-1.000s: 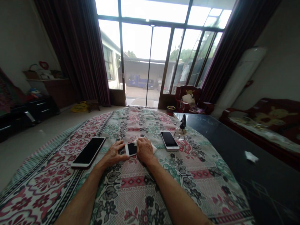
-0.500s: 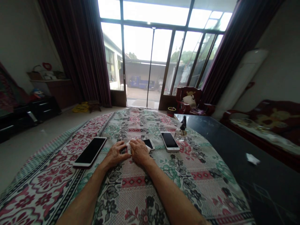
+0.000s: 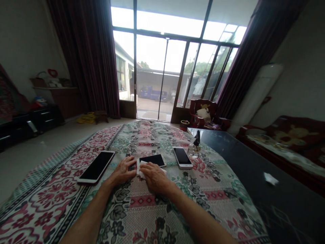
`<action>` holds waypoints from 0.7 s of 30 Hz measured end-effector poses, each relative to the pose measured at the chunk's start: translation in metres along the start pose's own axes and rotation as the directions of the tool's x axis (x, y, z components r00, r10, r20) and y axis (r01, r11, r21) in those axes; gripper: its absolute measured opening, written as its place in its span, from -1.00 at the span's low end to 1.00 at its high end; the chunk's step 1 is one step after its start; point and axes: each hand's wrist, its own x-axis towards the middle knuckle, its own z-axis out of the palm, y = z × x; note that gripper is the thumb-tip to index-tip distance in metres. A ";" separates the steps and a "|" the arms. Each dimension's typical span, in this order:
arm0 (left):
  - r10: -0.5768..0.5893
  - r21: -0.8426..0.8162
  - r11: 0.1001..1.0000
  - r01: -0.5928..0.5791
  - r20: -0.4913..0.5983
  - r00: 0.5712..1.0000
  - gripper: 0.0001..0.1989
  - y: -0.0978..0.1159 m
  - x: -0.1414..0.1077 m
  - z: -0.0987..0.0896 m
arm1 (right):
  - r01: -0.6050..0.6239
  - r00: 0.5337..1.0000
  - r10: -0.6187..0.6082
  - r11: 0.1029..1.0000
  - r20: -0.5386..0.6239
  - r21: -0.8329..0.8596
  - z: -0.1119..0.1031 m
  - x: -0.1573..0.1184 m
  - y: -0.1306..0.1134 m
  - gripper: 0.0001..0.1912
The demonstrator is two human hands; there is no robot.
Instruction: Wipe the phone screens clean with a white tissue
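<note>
A white-framed smartphone (image 3: 154, 160) with a dark screen lies sideways on the patterned tablecloth in front of me. My right hand (image 3: 153, 176) presses a crumpled white tissue (image 3: 142, 172) onto the near left part of this phone, partly covering it. Beside the phone's left end rests my left hand (image 3: 125, 170), fingers and thumb spread apart, their tips at or against its edge. A larger white-rimmed phone (image 3: 96, 166) lies to the left of my hands. To the right is another white smartphone (image 3: 182, 157), its screen dark and facing up.
Behind the right phone stands a clear spray bottle (image 3: 195, 147) with a black nozzle. A dark table (image 3: 228, 159) adjoins on the right, with a crumpled white piece (image 3: 271, 179) on it. Wooden chair (image 3: 203, 113), sofa (image 3: 286, 135) and glass doors lie beyond.
My right hand and the tissue have moved toward me, uncovering more of the middle phone's screen. My left hand stays at its left end. The whole view has shifted slightly.
</note>
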 end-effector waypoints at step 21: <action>0.013 -0.053 0.998 -0.013 -0.014 1.000 -0.49 0.007 0.000 -0.005 | -0.089 0.995 0.088 0.996 -0.046 -0.026 0.021 0.034 0.007 -0.71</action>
